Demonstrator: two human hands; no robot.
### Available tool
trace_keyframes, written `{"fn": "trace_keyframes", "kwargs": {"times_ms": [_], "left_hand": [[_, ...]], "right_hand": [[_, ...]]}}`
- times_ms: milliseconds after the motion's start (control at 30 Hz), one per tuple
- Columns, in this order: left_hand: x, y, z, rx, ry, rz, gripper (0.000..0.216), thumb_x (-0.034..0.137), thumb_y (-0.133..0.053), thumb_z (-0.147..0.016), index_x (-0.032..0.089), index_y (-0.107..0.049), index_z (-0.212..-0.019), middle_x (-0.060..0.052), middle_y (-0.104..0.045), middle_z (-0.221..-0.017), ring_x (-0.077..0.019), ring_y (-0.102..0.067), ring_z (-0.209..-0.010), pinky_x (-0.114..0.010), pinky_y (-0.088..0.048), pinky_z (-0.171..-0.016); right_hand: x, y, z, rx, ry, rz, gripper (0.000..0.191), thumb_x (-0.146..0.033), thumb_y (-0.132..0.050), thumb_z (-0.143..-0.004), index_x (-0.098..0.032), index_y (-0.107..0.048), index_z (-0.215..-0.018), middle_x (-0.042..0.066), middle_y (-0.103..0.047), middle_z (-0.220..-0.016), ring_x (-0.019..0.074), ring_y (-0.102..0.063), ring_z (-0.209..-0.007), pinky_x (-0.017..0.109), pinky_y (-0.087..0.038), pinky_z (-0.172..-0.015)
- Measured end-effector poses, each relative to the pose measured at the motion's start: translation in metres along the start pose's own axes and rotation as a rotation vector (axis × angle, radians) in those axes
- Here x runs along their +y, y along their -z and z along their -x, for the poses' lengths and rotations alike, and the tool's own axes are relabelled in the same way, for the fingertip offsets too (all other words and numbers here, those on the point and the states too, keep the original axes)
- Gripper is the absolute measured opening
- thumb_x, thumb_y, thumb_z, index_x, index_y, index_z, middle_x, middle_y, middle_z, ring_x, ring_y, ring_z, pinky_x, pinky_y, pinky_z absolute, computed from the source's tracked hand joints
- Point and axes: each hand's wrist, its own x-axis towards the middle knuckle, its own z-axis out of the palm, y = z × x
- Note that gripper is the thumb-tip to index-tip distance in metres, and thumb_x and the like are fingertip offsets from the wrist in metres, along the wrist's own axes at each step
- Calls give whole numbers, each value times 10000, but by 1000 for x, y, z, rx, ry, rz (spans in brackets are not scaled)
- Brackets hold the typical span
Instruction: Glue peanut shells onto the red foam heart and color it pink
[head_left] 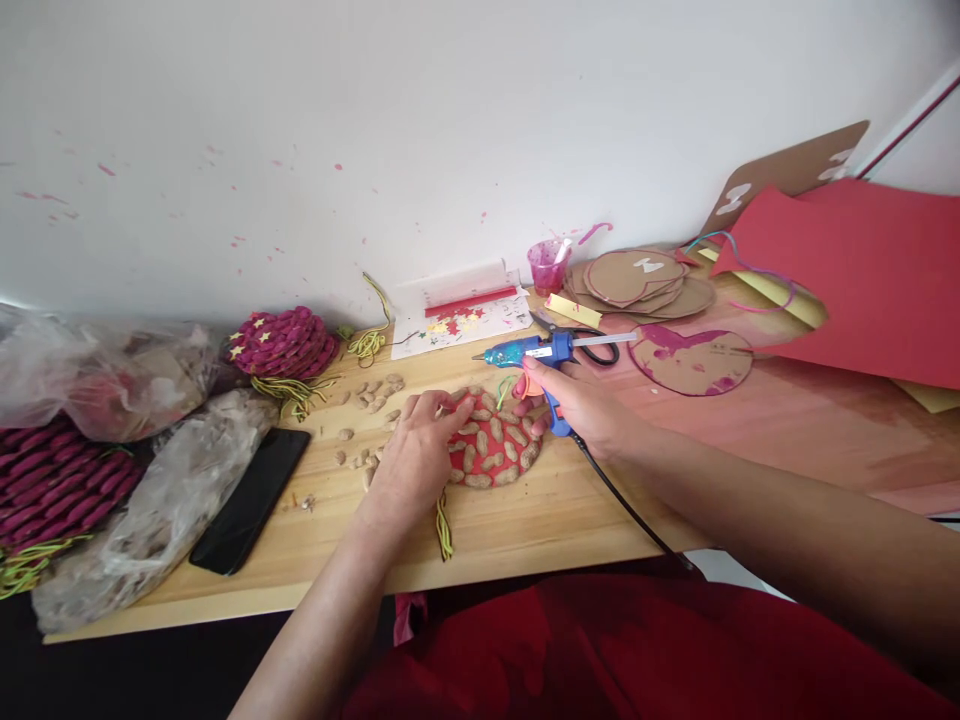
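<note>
Clear cup: from where I stand, the pink-stained cup (pixel 538 272) is at the back of the surface (pixel 337 570), with a white piece (pixel 562 251) leaning in it.
Upper bag: translucent bag (pixel 112 385) at far left; contents too blurred to name.
Lower bag: crumpled clear bag (pixel 169 490) beside the black phone (pixel 251 500); contents unclear through the plastic.
Peanut disc: red disc (pixel 504 443) set with peanuts, flat near the front edge, centre; a yellow-green tassel (pixel 445 528) lies at its near left side.
Left hand: left hand (pixel 421 440) palm down, fingers part-bent over the disc's left side, fingertips at the peanuts; I cannot tell whether it grips one.
Right hand: right hand (pixel 581 400) closed around the handle of a blue glue gun (pixel 546 350).
Glue gun: nozzle points left, past the disc's far edge; translucent stick (pixel 607 340) protrudes behind; black cord (pixel 619 497) trails from the handle.
Loose peanuts: scattered nuts (pixel 375 393) left of the disc.
</note>
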Motion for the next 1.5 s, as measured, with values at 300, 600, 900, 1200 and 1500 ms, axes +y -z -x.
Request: {"fn": "trace_keyframes", "kwargs": {"times_ms": [300,600,900,1200,1500], "left_hand": [[-8,-5,1,46,75,46,593,30,-491,-874,374,-696,-1311,-74,-533,-1312,-278,-456,-1201,-506,-445,-1090],[-9,-5,1,29,153,95,585,33,-435,-917,410,-717,-1264,-66,-569,-1278,-271,-452,-1200,-537,-394,-1099],[-5,-5,-2,49,185,131,530,49,-452,-929,383,-749,-1215,-69,-603,-1284,-274,-463,-1204,-527,-408,-1087],[-4,17,18,241,286,364,400,229,-556,-932,209,-688,-1309,-112,-656,-1257,-221,-652,-1102,-384,-557,-931],[4,8,21,159,353,473,542,173,-600,-846,198,-606,-1388,-92,-694,-1167,-166,-703,-920,-316,-599,-830]], "right_hand": [[0,0,0,-36,0,-7,268,-445,-713,-885,-187,-660,-839,36,-687,-814,157,-668,-626,219,-499,-391],[2,0,1,-55,-2,4,363,-522,-745,-839,-181,-645,-766,64,-715,-861,149,-656,-616,226,-491,-403],[3,0,0,-64,9,2,425,-574,-792,-763,-184,-627,-737,47,-683,-801,150,-649,-611,213,-483,-408],[5,2,0,-58,26,31,455,-610,-803,-735,-194,-647,-832,54,-708,-869,159,-666,-642,239,-527,-449],[7,1,2,-97,23,21,451,-617,-783,-749,-191,-642,-790,29,-667,-799,163,-672,-656,233,-526,-465]]}}
